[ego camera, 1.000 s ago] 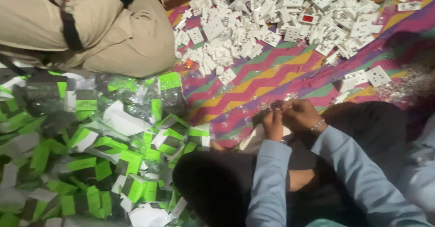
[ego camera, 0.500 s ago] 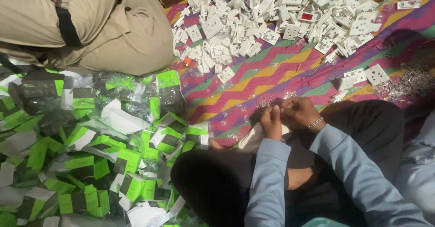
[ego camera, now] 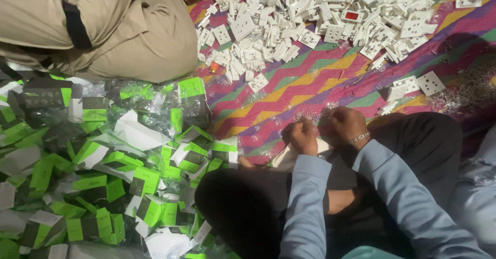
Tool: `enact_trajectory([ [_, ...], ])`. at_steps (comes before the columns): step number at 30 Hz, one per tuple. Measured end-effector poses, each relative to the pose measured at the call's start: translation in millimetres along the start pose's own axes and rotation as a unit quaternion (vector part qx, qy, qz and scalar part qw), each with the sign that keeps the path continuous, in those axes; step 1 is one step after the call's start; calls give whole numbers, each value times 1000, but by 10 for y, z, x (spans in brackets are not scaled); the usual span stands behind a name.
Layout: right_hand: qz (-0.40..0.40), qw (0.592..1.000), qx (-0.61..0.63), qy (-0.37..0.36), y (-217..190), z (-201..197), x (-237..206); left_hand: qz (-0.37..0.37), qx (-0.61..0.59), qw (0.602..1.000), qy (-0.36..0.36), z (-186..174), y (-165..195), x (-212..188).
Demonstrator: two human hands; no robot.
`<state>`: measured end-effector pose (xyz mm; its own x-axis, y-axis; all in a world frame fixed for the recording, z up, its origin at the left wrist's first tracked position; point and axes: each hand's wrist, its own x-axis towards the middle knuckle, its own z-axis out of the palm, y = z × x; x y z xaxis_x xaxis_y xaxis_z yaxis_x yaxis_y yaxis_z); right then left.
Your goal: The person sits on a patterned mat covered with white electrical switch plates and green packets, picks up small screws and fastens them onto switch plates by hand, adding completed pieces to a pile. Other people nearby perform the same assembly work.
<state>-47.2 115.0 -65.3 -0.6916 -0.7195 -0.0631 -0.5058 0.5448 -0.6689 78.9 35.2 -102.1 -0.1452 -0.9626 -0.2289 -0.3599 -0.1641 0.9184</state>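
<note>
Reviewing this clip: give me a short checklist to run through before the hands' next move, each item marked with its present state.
1. Both hands in view: ok. Left hand and right hand are close together above the lap.
2. What the hands hold: cannot tell. A white piece shows under the left hand; the grip itself is hidden.
3. Small metal parts within reach: ok, scattered on the striped cloth just ahead of the fingers.
4. White socket plates available: ok, a big heap farther ahead.
5. Green-and-black packets apart from the hands: ok, piled to the left.
6. Other person's knee clear of the hands: ok.
</note>
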Motion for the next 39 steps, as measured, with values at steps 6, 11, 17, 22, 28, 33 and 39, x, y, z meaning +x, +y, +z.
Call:
enact_trajectory([
  [6, 18, 1000, -21, 3, -8, -1, -13, 25, 19, 999, 21, -47, 128, -23],
  [11, -36, 999, 22, 20, -141, -83, -28, -30, -80, 996, -30, -22, 79, -39],
  [17, -112, 985, 58, -119, -374, -121, -108, -114, -400, 896, -158, 51, 17, -78],
  [22, -172, 982, -23, -77, -360, -70, -121, -226, -495, 809, -222, 50, 53, -104],
  [28, -114, 991, -9, -64, -292, 15, -134, -194, -531, 800, -201, 53, 24, -96],
  [33, -75, 996, 44, -7, -281, 14, -120, -249, -388, 872, -166, 17, -2, -121],
  [39, -31, 994, 106, 5, -318, -35, -99, -193, -318, 912, -173, -28, 69, -157],
])
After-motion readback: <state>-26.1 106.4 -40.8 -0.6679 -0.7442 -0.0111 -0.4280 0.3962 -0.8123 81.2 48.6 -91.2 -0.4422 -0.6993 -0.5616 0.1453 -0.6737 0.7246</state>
